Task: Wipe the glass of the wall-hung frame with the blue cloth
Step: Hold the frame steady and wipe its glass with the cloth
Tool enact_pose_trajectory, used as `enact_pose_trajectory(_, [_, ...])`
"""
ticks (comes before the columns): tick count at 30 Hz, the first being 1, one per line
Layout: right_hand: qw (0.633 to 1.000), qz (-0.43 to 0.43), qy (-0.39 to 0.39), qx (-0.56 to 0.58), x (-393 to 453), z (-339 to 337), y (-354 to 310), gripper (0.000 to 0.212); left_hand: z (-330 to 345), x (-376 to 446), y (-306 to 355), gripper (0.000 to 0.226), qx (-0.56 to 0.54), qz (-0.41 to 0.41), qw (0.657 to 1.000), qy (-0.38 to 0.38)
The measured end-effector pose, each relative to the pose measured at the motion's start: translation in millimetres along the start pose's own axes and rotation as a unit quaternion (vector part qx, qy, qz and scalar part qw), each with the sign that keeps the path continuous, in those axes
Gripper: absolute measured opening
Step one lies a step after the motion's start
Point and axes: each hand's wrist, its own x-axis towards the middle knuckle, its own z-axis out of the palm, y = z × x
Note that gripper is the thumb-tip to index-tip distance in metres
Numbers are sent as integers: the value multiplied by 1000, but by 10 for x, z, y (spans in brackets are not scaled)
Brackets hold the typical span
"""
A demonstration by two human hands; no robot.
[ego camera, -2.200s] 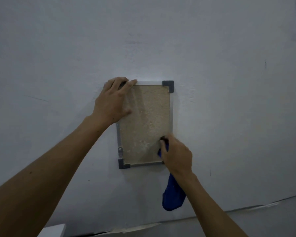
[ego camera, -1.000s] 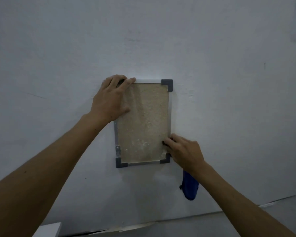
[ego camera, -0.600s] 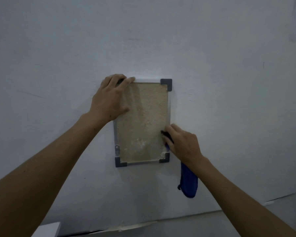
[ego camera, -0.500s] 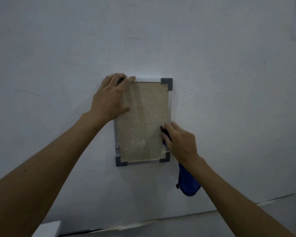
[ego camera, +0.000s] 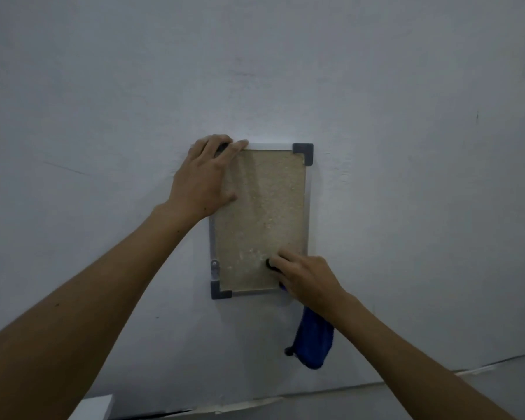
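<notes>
Blue cloth (ego camera: 313,339) is bunched under the curled fingers (ego camera: 281,261) of the right hand (ego camera: 306,278), pressed to the lower right of the speckled tan glass (ego camera: 259,219); its loose end hangs below the wrist. Left hand (ego camera: 205,177) lies flat, fingers straight, over the top left corner of the silver, grey-cornered rectangular frame (ego camera: 308,204) on the pale wall (ego camera: 406,177).

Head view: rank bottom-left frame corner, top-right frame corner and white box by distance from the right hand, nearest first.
From the right hand, low right on the frame:
1. Bottom-left frame corner, just to its left at similar height.
2. Top-right frame corner, above it.
3. White box, far down left at the picture's bottom edge.
</notes>
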Motion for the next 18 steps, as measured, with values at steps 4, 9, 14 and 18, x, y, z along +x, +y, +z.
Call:
enact_pose_trajectory(4, [998, 37, 49, -5, 201, -76, 57, 9, 3, -4, -2, 97, 0, 1, 1000, -2])
enact_pose_trajectory(9, [996, 54, 59, 31, 182, 3, -43, 8, 3, 8, 1, 98, 2, 0, 1000, -3])
enact_pose_trajectory(14, [1000, -7, 3, -1, 212, -8, -38, 11, 20, 8, -15, 99, 4, 0, 1000, -3])
enact_pose_trajectory(18, [990, 86, 107, 37, 425, -91, -48, 21, 16, 7, -24, 100, 3, -2, 1000, -4])
